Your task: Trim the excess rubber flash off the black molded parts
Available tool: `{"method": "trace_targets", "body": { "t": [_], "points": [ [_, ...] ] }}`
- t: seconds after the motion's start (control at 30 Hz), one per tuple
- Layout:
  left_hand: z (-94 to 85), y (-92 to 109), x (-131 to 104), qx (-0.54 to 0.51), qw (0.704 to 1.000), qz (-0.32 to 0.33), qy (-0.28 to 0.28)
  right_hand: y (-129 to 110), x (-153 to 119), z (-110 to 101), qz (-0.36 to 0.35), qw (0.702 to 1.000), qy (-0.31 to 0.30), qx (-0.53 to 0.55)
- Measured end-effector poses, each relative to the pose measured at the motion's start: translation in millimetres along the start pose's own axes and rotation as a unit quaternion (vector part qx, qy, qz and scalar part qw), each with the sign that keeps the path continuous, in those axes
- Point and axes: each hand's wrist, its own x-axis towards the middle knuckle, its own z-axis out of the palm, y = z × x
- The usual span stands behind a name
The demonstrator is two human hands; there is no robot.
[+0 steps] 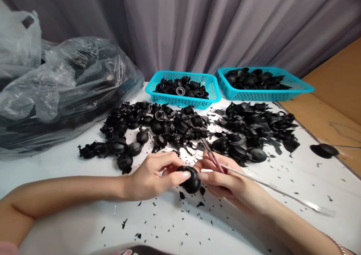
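Note:
A rounded black rubber part (pixel 191 180) is held low over the white table, in front of the piles. My left hand (pixel 158 175) grips its left side, with the thumb on top. At its right side, the fingertips of my right hand (pixel 225 178) touch the part. Tweezers (pixel 213 158) with pinkish handles lie in my right hand, tips pointing up and away. A thin metal rod (pixel 262 181) stretches from my right hand over the forearm, ending in a pale tip. Ribbed black parts (pixel 183 126) with ragged edges lie heaped just beyond both hands.
Two blue baskets, one at centre (pixel 216 93) and one at right (pixel 308 88), hold black parts. Another heap (pixel 254 129) lies at right. A large clear bag (pixel 84 93) of dark pieces fills the left. One black part (pixel 324 150) sits at the right edge. Black scraps dot the white table (pixel 84 217).

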Motion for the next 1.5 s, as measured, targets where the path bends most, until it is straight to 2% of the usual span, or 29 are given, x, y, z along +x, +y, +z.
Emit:
{"method": "trace_targets", "body": {
  "t": [0.17,0.37,0.47,0.53,0.6,0.67,0.7,0.77,0.83,0.9,0.93,0.97,1.03,1.1,1.17,1.37,1.5],
  "points": [
    [-0.8,2.3,0.8,-0.047,0.994,-0.09,-0.031,-1.3,-2.2,2.4,0.001,1.0,-0.008,-0.002],
    [-0.5,1.4,1.8,-0.07,0.992,-0.1,-0.027,-0.2,-2.0,4.8,-0.018,1.0,-0.001,0.009],
    [-0.2,2.2,3.1,-0.099,0.987,-0.125,-0.019,5.5,-2.6,4.4,-0.081,0.993,0.046,-0.067],
    [0.7,2.5,4.3,-0.133,0.977,-0.167,-0.009,11.5,-3.6,4.3,-0.165,0.967,0.073,-0.179],
    [2.0,1.8,5.6,-0.161,0.964,-0.209,-0.014,17.7,-4.7,4.5,-0.257,0.919,0.086,-0.286],
    [2.6,0.1,6.7,-0.175,0.955,-0.236,-0.046,21.5,-5.5,4.8,-0.313,0.881,0.101,-0.338],
    [2.1,-1.0,7.2,-0.173,0.953,-0.24,-0.071,22.0,-5.8,4.8,-0.32,0.878,0.108,-0.34],
    [-0.8,-3.1,8.1,-0.137,0.959,-0.223,-0.107,20.4,-5.8,4.6,-0.3,0.896,0.111,-0.308],
    [-5.6,-4.7,8.6,-0.032,0.978,-0.173,-0.109,16.7,-5.4,4.0,-0.259,0.923,0.114,-0.263],
    [-10.2,-6.1,8.3,0.121,0.986,-0.074,-0.086,13.2,-4.9,3.5,-0.226,0.939,0.119,-0.23],
    [-11.7,-6.7,7.8,0.202,0.977,-0.001,-0.067,12.0,-4.6,3.4,-0.213,0.943,0.124,-0.225],
    [-12.6,-7.3,7.1,0.276,0.957,0.081,-0.045,11.1,-4.4,3.4,-0.201,0.945,0.13,-0.224],
    [-12.4,-8.1,5.9,0.386,0.891,0.237,0.006,10.5,-4.2,3.4,-0.184,0.946,0.141,-0.226],
    [-10.9,-7.8,5.0,0.438,0.841,0.317,0.027,10.9,-3.7,2.8,-0.167,0.948,0.154,-0.222],
    [-9.3,-6.6,4.7,0.439,0.84,0.32,0.015,12.1,-2.9,1.3,-0.156,0.95,0.163,-0.216],
    [-7.1,-4.1,3.2,0.369,0.9,0.23,-0.033,14.4,-1.8,-1.6,-0.116,0.961,0.142,-0.207],
    [-5.7,-4.7,1.9,0.308,0.93,0.193,-0.063,11.5,-5.2,3.2,-0.099,0.969,0.124,-0.189]
  ]
}}
